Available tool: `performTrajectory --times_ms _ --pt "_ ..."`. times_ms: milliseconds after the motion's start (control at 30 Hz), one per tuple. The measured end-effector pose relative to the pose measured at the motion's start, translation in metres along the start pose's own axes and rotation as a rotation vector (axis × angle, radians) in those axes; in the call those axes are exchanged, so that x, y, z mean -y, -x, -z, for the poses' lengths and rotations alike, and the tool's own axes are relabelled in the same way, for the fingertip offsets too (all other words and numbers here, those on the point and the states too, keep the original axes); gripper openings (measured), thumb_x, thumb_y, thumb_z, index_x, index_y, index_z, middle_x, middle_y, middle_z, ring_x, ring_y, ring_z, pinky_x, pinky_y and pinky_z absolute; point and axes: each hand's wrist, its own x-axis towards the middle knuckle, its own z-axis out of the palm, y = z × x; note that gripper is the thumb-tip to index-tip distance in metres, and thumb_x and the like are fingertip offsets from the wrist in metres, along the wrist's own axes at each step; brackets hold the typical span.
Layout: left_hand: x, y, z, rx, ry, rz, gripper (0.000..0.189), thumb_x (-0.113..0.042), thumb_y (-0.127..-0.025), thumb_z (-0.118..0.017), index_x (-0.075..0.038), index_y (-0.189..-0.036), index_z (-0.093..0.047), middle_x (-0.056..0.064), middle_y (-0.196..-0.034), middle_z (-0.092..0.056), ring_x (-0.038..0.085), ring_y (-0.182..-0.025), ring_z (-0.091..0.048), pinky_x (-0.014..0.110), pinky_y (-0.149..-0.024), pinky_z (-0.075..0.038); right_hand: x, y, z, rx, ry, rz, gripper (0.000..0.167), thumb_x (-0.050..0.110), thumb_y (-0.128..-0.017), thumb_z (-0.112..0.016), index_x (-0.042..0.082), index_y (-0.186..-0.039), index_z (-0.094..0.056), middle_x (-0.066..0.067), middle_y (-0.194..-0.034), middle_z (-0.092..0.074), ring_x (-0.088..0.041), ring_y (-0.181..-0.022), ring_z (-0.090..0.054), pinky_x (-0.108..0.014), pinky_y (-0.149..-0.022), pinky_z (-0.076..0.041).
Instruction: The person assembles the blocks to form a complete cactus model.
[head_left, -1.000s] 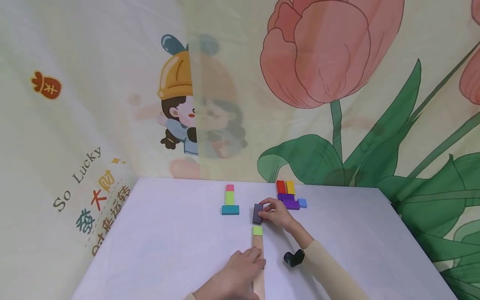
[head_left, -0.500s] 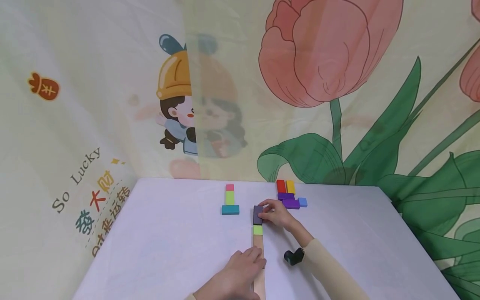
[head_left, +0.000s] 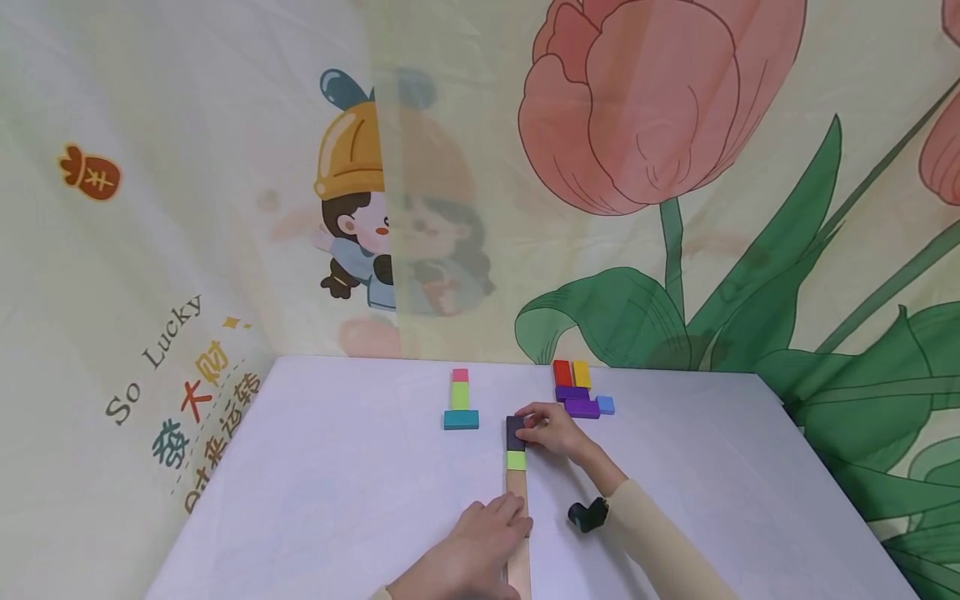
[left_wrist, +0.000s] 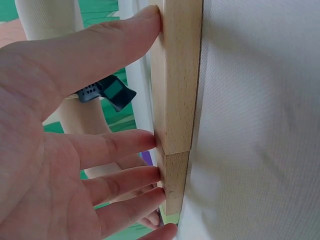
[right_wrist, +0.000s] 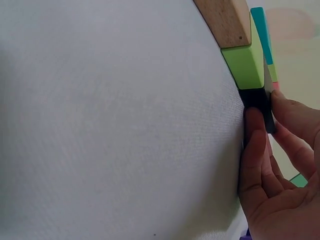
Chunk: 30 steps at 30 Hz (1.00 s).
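My right hand [head_left: 555, 431] pinches a black rectangular block [head_left: 513, 437] between thumb and fingers. The block touches the far end of a small lime green block [head_left: 516, 461]. In the right wrist view, the black block [right_wrist: 251, 95] meets the green block's [right_wrist: 245, 65] end face on the cloth. A row of two plain wooden blocks [left_wrist: 175, 75] runs from the green one towards me. My left hand [head_left: 483, 533] rests against these wooden blocks, thumb and fairly straight fingertips touching their side and edge in the left wrist view.
Left of the row lie a teal block [head_left: 461, 420], a green block [head_left: 460, 396] and a pink block [head_left: 461, 375] in line. Further right sit red [head_left: 562, 373], yellow [head_left: 581, 374], purple [head_left: 582, 408] and blue [head_left: 605, 405] blocks. A black wrist camera [head_left: 588, 515] hangs beside the right sleeve.
The black block has come towards me and down, from slightly tilted and apart from the green block to touching it in line. My left hand stays where it was.
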Motion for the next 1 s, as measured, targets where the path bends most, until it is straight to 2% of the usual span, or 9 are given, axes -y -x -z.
performTrajectory --times_ms 133,367,600,800,933,1000 --pt "0.000 0.000 0.000 -0.005 -0.003 -0.004 0.075 -0.059 -0.062 -0.081 -0.022 -0.123 -0.059 -0.002 -0.129 -0.049 0.012 -0.122 -0.045 0.025 -0.076 -0.043 0.001 0.001 -0.001 -0.007 -0.012 -0.014 0.030 0.008 -0.083 -0.073 0.008 -0.113 -0.069 -0.009 -0.094 -0.061 -0.018 -0.084 -0.056 -0.026 -0.071 -0.055" --pt "0.000 0.001 -0.002 -0.066 -0.050 -0.015 0.072 -0.060 -0.059 -0.082 -0.023 -0.118 -0.059 -0.004 -0.125 -0.049 0.010 -0.119 -0.045 0.023 -0.070 -0.039 0.001 0.001 -0.003 -0.022 -0.018 -0.030 0.030 0.008 -0.084 -0.073 0.009 -0.113 -0.069 -0.008 -0.094 -0.062 -0.017 -0.085 -0.056 -0.026 -0.071 -0.055" --pt "0.000 0.000 -0.002 -0.038 -0.038 -0.005 0.073 -0.060 -0.060 -0.082 -0.023 -0.119 -0.059 -0.003 -0.127 -0.050 0.010 -0.121 -0.045 0.024 -0.072 -0.041 0.001 -0.001 -0.001 -0.038 -0.043 -0.032 0.025 0.013 -0.088 -0.068 0.006 -0.113 -0.067 -0.010 -0.091 -0.065 -0.015 -0.070 -0.061 -0.027 -0.068 -0.055" --pt "-0.001 0.002 -0.001 -0.050 -0.039 -0.009 0.074 -0.060 -0.060 -0.083 -0.023 -0.120 -0.060 -0.002 -0.127 -0.050 0.010 -0.120 -0.046 0.022 -0.070 -0.039 0.000 0.000 0.008 -0.170 -0.036 -0.034 0.022 0.016 -0.091 -0.066 0.005 -0.110 -0.069 -0.010 -0.093 -0.066 -0.015 -0.070 -0.063 -0.025 -0.065 -0.054" --pt "-0.001 0.003 -0.002 -0.089 -0.065 -0.018 0.073 -0.059 -0.058 -0.083 -0.023 -0.117 -0.060 -0.004 -0.123 -0.049 0.008 -0.114 -0.046 0.020 -0.066 -0.034 -0.002 0.002 0.023 -0.275 0.039 -0.010 0.021 0.015 -0.090 -0.066 0.002 -0.107 -0.069 -0.013 -0.095 -0.066 -0.018 -0.075 -0.060 -0.022 -0.065 -0.052" --pt "-0.001 0.003 -0.002 -0.099 -0.071 -0.021 0.073 -0.059 -0.058 -0.083 -0.023 -0.116 -0.059 -0.005 -0.121 -0.049 0.007 -0.112 -0.045 0.020 -0.065 -0.032 -0.004 0.004 0.033 -0.327 0.102 0.008 0.020 0.013 -0.089 -0.066 -0.001 -0.104 -0.068 -0.016 -0.095 -0.067 -0.021 -0.078 -0.060 -0.025 -0.067 -0.052"
